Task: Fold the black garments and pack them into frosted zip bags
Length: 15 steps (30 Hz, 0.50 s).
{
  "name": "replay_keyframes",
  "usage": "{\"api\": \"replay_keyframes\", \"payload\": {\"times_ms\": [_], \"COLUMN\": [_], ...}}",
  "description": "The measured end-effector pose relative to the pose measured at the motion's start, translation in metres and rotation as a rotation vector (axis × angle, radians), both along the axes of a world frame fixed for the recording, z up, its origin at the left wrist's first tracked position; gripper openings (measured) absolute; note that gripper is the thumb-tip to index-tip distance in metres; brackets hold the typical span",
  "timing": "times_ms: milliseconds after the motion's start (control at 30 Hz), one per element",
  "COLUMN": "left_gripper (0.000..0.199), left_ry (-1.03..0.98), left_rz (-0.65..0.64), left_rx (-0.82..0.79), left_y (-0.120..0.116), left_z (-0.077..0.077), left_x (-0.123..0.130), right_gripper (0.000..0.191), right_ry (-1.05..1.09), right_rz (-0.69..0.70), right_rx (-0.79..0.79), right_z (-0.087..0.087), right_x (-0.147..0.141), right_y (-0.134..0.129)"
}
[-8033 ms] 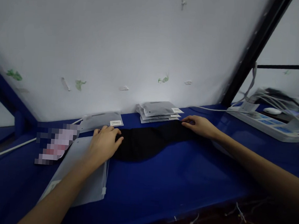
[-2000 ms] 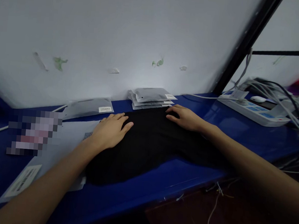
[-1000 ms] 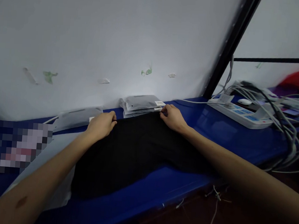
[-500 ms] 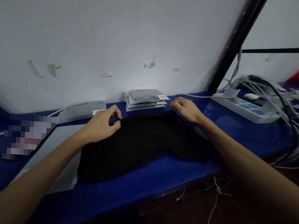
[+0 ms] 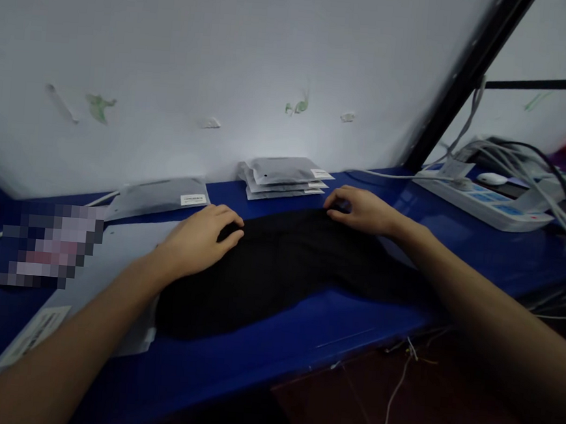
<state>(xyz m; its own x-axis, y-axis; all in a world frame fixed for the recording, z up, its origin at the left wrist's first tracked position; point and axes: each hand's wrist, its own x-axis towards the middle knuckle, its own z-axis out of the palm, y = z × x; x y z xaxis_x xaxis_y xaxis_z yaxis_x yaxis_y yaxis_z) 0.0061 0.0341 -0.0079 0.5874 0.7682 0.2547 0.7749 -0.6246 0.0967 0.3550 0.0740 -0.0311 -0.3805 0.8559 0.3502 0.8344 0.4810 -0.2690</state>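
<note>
A black cloth (image 5: 258, 275), its kind of garment not clear, lies spread over the blue table. My left hand (image 5: 205, 238) rests on its upper left part, fingers stretched forward and thumb held apart. At the far right edge, my right hand (image 5: 356, 210) has its thumb and curled fingers close together on the cloth, pinching it. Under my left forearm lies a large grey-white plastic bag (image 5: 135, 253) with a barcode label; the cloth's left end is beside it.
Against the wall lie a stack of several grey packages (image 5: 286, 173) and another labelled package (image 5: 159, 196). A blurred-out item (image 5: 52, 249) is at the left. A white power strip (image 5: 489, 205) with tangled cables stands at the right. The table's front edge (image 5: 250, 379) runs close by.
My left hand's fingers have straightened and lowered onto the cloth. My right hand has curled its fingers closer to the thumb at the cloth's far edge. The view has shifted slightly.
</note>
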Motion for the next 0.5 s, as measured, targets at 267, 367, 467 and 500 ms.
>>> {"api": "replay_keyframes", "payload": {"times_ms": [267,367,467,500], "left_gripper": [0.028,0.03,0.036,0.038], "left_ry": [-0.003,0.002,-0.009,-0.018], "left_rz": [0.048,0.074,0.108,0.112], "left_rx": [-0.019,-0.028,-0.046,-0.047], "left_y": [-0.007,-0.01,-0.013,-0.014], "left_z": [0.002,0.003,0.004,0.005], "left_x": [0.005,0.007,0.009,0.009], "right_gripper": [0.016,0.018,0.02,0.021], "right_ry": [0.014,0.018,0.044,0.059], "right_rz": [-0.067,-0.073,-0.067,-0.064], "right_rx": [0.032,0.041,0.102,0.129], "right_z": [-0.008,-0.009,-0.004,-0.002], "right_x": [0.009,0.009,0.004,0.001], "right_y": [0.007,0.005,0.001,-0.001]}}
